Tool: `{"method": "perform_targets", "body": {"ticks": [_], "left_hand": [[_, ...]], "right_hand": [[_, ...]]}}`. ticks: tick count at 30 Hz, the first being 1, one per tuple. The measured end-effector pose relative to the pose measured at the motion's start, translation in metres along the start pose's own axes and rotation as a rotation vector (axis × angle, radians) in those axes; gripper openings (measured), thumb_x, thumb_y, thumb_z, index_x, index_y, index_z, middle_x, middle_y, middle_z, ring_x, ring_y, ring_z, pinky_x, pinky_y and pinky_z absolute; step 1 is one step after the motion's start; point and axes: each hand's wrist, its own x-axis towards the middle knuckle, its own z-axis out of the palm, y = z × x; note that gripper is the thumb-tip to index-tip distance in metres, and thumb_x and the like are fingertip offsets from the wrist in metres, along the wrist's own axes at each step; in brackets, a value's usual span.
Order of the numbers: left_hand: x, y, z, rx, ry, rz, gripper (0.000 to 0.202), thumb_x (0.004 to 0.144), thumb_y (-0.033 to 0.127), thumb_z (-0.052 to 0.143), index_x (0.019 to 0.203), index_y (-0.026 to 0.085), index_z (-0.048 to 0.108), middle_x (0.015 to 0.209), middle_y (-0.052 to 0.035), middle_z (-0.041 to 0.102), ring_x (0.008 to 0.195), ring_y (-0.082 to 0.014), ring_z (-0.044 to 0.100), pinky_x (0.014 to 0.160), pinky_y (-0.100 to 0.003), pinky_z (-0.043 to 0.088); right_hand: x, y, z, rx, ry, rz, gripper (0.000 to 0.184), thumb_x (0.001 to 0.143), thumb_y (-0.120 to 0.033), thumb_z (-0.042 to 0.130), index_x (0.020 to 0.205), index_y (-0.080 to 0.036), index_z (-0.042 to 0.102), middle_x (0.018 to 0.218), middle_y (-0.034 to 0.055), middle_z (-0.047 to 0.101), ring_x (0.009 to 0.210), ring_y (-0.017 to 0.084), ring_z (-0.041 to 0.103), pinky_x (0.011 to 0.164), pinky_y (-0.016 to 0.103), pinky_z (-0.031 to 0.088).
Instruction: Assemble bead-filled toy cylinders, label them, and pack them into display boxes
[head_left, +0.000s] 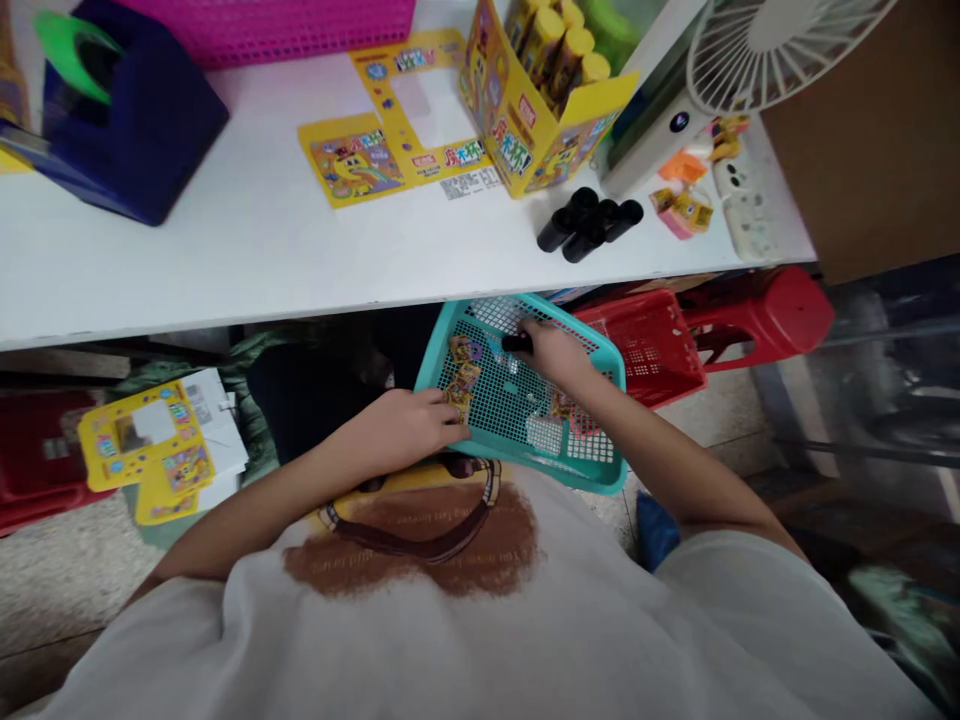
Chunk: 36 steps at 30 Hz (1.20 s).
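Observation:
A teal mesh basket [604, 475] rests on my lap below the table edge. My left hand [409, 428] lies at the basket's near left rim, fingers curled onto small yellow packets [461, 385] inside it. Deeper in the basket, my right hand [551, 350] is closed round a black tube [516, 343]. More small packets [562, 408] lie on the basket's floor by my right forearm.
On the white table [247, 250] stand a yellow display box [525, 130] filled with yellow-capped tubes, a flat yellow card [390, 140], three black tubes [589, 225], a blue box [127, 120], a pink basket [300, 30] and a fan [757, 50]. Red baskets [652, 345] and yellow cards [150, 445] lie on the floor.

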Motion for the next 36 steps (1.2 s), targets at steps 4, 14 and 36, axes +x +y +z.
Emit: {"method": "perform_targets", "body": {"ticks": [4,14,36], "left_hand": [[0.001,0.000,0.001,-0.010,-0.024,-0.010,0.021,0.102,0.021,0.065,0.120,0.027,0.075,0.105,-0.0015,0.080,0.092,-0.0200,0.062,0.055,-0.031,0.031],[0.000,0.000,0.003,-0.049,-0.037,-0.026,0.022,0.103,0.018,0.062,0.119,0.027,0.075,0.104,-0.0024,0.080,0.092,-0.0197,0.062,0.056,-0.028,0.032],[-0.001,0.000,0.008,0.024,0.103,0.027,0.022,0.099,0.017,0.069,0.117,0.026,0.075,0.106,0.0016,0.081,0.091,-0.0184,0.063,0.056,-0.030,0.034]], "right_hand": [[0.004,0.007,0.000,0.005,-0.015,-0.065,0.034,0.097,-0.031,0.067,0.129,-0.019,0.069,0.124,0.0162,0.075,0.111,0.030,0.072,0.089,0.036,0.054],[-0.027,-0.015,-0.065,0.309,0.103,-0.391,0.028,0.088,-0.033,0.076,0.114,-0.022,0.075,0.106,0.0050,0.079,0.097,0.023,0.074,0.089,0.035,0.057],[-0.040,-0.012,-0.119,0.550,0.561,-0.399,0.043,0.104,-0.056,0.050,0.129,-0.025,0.068,0.123,0.0085,0.074,0.122,0.028,0.069,0.112,0.048,0.053]]}}
